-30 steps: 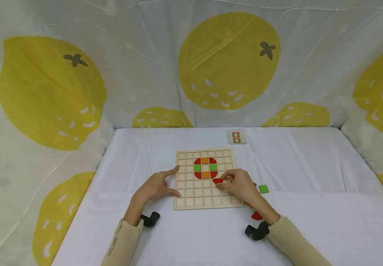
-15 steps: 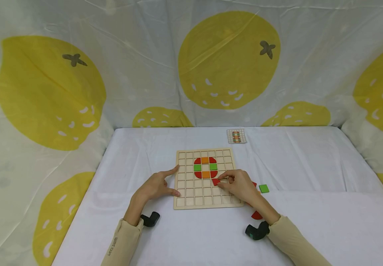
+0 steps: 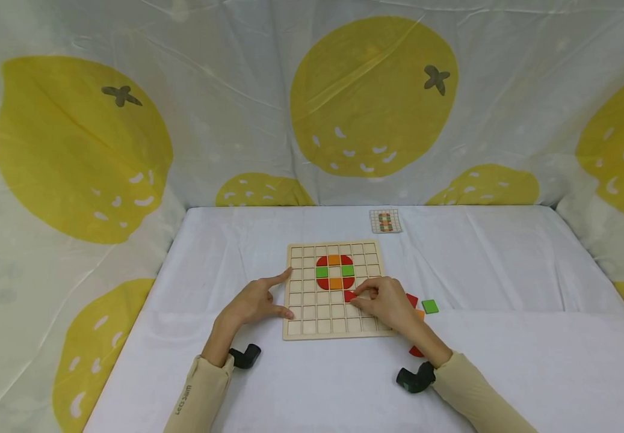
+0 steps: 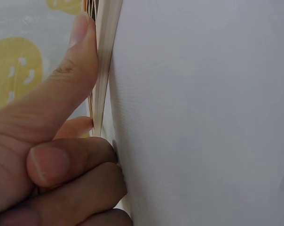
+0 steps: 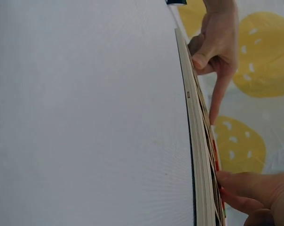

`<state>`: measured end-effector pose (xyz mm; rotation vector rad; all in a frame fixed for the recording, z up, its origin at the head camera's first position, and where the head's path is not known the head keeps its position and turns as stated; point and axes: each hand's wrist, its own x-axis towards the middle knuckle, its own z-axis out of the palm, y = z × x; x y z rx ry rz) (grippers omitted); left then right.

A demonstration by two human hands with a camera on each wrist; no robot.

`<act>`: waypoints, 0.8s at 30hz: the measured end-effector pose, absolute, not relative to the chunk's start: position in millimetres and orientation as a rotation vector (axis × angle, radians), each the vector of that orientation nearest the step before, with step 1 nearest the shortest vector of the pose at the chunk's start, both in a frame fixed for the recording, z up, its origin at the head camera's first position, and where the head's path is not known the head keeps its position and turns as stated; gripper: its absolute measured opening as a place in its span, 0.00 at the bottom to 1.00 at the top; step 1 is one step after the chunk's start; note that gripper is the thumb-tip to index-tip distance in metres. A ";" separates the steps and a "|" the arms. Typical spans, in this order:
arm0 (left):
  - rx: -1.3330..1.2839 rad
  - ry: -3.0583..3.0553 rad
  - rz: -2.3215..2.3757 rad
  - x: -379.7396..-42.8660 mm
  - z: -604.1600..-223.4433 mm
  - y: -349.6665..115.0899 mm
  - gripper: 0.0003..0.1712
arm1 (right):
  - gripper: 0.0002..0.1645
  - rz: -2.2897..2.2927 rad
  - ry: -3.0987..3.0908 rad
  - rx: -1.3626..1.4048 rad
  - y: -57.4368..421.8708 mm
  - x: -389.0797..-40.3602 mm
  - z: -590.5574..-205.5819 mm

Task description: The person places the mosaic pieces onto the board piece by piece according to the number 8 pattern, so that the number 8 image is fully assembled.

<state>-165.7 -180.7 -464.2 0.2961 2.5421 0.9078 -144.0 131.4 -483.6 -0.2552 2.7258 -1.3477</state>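
A wooden grid board (image 3: 308, 328) lies on the white cloth. Red rounded tiles (image 3: 322, 261), orange tiles (image 3: 334, 260) and green tiles (image 3: 321, 272) form a ring in its upper middle. With thumb and index finger spread apart, my left hand (image 3: 254, 302) touches the board's left edge; its other fingers are curled in the left wrist view. My right hand (image 3: 387, 299) pinches a red tile (image 3: 348, 296) between thumb and index finger, at a cell just below the ring's lower right. The fingertips hide part of this tile.
Right of the board lie a loose red tile (image 3: 411, 299), an orange tile (image 3: 420, 314) and a green tile (image 3: 429, 307). Another red piece (image 3: 417, 351) shows partly behind the right forearm. A small pattern card (image 3: 385, 221) lies beyond the board.
The red tile in my right hand has turned and moved slightly left, down to the cell below the ring. The left hand stays in place on the board's edge.
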 end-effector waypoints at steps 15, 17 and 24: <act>0.277 2.534 0.928 -167.4 -466.3 -177.7 0.62 | 0.10 -1.318 2.759 -0.192 174.4 -148.4 -473.8; 0.269 2.532 0.928 -167.0 -466.0 -177.2 0.62 | 0.11 -1.301 2.773 -0.155 191.2 -146.4 -471.4; 0.243 2.547 0.914 -165.5 -462.9 -178.1 0.61 | 0.16 -1.211 2.824 -0.080 237.3 -132.5 -469.4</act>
